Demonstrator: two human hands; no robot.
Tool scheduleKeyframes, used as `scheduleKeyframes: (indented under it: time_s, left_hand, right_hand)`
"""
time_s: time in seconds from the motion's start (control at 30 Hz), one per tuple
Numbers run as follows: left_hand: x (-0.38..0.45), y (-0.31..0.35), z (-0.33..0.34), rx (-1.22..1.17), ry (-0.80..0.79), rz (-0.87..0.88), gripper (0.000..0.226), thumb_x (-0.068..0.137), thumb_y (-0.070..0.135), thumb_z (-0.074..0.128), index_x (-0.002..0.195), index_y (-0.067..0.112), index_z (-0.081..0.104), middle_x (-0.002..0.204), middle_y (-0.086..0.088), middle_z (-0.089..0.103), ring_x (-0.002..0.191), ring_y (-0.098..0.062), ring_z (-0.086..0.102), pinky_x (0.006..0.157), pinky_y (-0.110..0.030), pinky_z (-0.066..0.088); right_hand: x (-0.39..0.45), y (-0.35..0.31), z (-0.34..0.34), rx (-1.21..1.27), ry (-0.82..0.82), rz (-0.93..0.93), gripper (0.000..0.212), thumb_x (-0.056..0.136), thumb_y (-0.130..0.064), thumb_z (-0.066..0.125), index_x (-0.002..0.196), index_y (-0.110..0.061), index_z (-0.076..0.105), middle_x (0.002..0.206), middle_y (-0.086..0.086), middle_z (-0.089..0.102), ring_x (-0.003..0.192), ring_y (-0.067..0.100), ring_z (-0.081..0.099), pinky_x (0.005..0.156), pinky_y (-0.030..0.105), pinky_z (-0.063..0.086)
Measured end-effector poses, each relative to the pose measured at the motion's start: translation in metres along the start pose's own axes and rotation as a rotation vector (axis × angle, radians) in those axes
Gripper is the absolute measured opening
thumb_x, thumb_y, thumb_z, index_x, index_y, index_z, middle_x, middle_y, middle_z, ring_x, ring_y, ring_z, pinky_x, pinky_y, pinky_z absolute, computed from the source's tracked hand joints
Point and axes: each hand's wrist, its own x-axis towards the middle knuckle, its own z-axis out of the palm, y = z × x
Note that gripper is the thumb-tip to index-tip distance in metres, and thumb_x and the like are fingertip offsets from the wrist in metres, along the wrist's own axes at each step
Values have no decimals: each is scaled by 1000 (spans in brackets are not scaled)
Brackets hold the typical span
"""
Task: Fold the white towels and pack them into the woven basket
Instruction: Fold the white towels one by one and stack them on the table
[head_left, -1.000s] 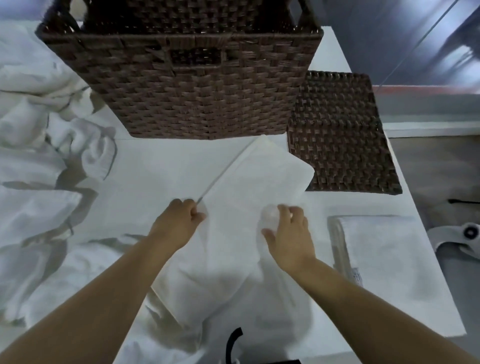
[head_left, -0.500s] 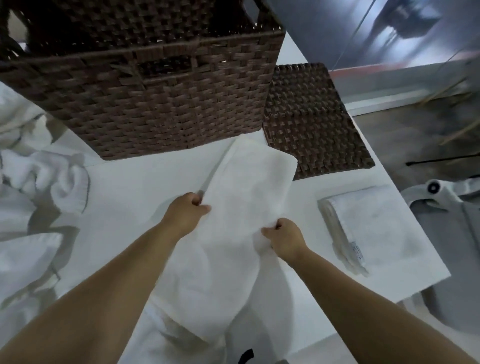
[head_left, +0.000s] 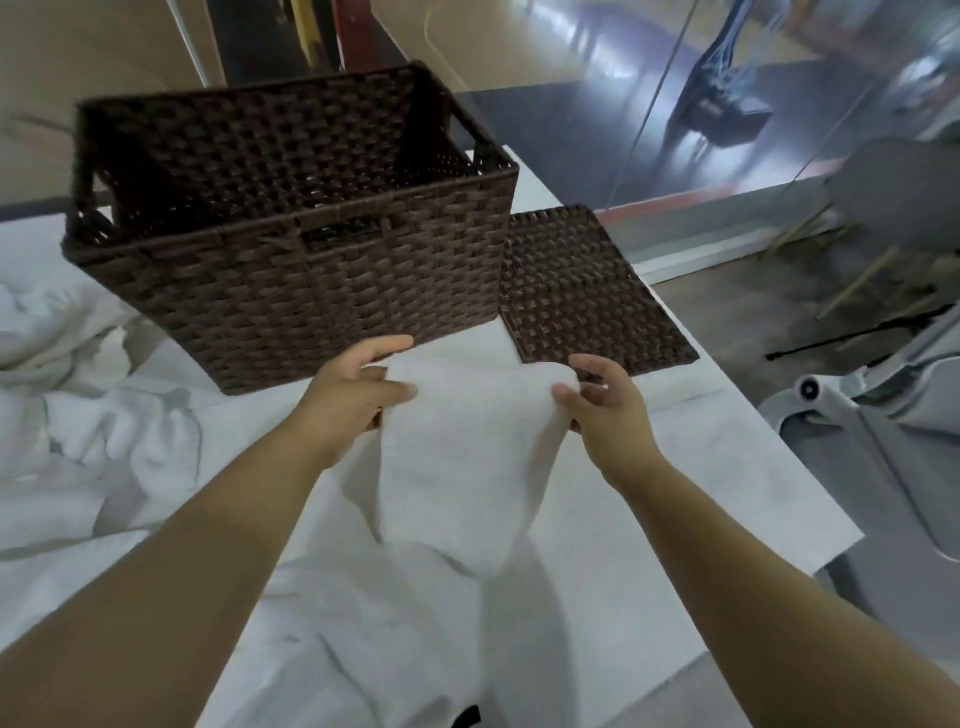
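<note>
A white towel (head_left: 457, 447) hangs in the air above the table, held up by its top edge. My left hand (head_left: 353, 389) pinches the towel's upper left corner and my right hand (head_left: 602, 400) pinches its upper right corner. The towel's lower part droops down between my forearms. Just beyond my hands stands the dark brown woven basket (head_left: 291, 291), its inside showing no towels. Crumpled white towels (head_left: 104, 431) lie in a heap on the left of the table.
The basket's flat woven lid (head_left: 582, 291) lies on the white table (head_left: 727, 467), right of the basket. Grey chairs (head_left: 872, 415) stand off the table's right edge. A glass wall runs behind.
Both hands have lifted the towel off the table and raised it toward the basket. The view has tilted up, so the basket's inside shows and the folded towel at the right is out of sight.
</note>
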Motion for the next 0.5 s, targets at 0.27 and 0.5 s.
scheduleKeyframes:
  time_s: [0.27, 0.5]
  left_hand:
    - [-33, 44, 8, 513, 229, 305, 62, 62, 8, 86, 118, 24, 63, 103, 10, 63, 92, -9, 60, 80, -21, 49]
    - [-50, 49, 25, 765, 392, 543, 33, 74, 20, 78, 104, 26, 68, 102, 3, 61, 88, -10, 52, 73, -17, 38]
  right_hand:
    - [-5, -57, -8, -596, -92, -267, 74, 73, -8, 78, 138, -22, 46, 133, 1, 53, 121, 21, 49, 104, 34, 40]
    - [-12, -80, -16, -749, 10, -506, 29, 82, -14, 64, 109, -23, 65, 90, -3, 47, 88, 19, 49, 68, 23, 41]
